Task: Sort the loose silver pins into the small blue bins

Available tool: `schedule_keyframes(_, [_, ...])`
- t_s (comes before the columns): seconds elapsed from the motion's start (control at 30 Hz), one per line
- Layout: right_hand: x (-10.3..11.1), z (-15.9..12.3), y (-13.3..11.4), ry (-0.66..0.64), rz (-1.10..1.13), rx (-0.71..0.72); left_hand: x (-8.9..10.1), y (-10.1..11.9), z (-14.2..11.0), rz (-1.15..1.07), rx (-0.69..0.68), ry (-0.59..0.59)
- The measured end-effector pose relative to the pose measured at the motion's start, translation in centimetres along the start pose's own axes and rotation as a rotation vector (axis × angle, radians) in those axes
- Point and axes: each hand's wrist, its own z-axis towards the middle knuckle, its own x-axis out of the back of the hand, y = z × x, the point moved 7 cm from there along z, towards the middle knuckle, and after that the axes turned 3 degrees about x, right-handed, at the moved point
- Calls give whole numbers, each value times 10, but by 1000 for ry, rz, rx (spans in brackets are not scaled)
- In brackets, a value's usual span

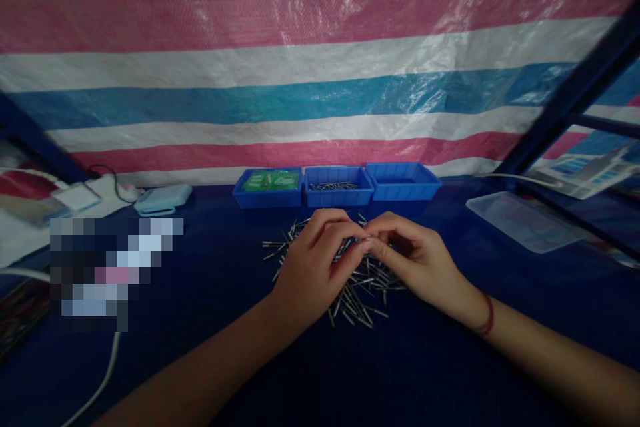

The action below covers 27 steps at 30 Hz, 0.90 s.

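Note:
My left hand point(320, 260) and my right hand point(420, 257) meet fingertip to fingertip above a loose pile of thin metal pins point(355, 303) on the dark blue table. Both hands are closed in a pinch, thumb against fingers. Whatever sits between the fingertips is too small or too hidden to make out. The pins lie in all directions under and around the hands, partly covered by them. Behind the pile stands a blue bin point(337, 197) with similar metal pins inside.
Left of that bin, another blue bin point(267, 199) holds green packets; a third blue bin point(404, 191) stands right. A translucent plastic lid point(525, 220) lies on the right. A light blue case point(164, 199) and white cables point(107, 367) are on the left. Striped sheeting point(300, 107) hangs behind.

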Motion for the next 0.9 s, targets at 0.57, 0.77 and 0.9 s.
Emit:
schedule_keyframes(0.57, [20,68,-8,148,-539,275,-15,-39,-2,121,193,-177])
schedule_keyframes(0.77, [17,97,32,79,-812,168,-14,-58,1,289,148,-233])
schedule_keyframes(0.9, [24,71,38,55,-820,151,-15,-62,1,301,155,-256])
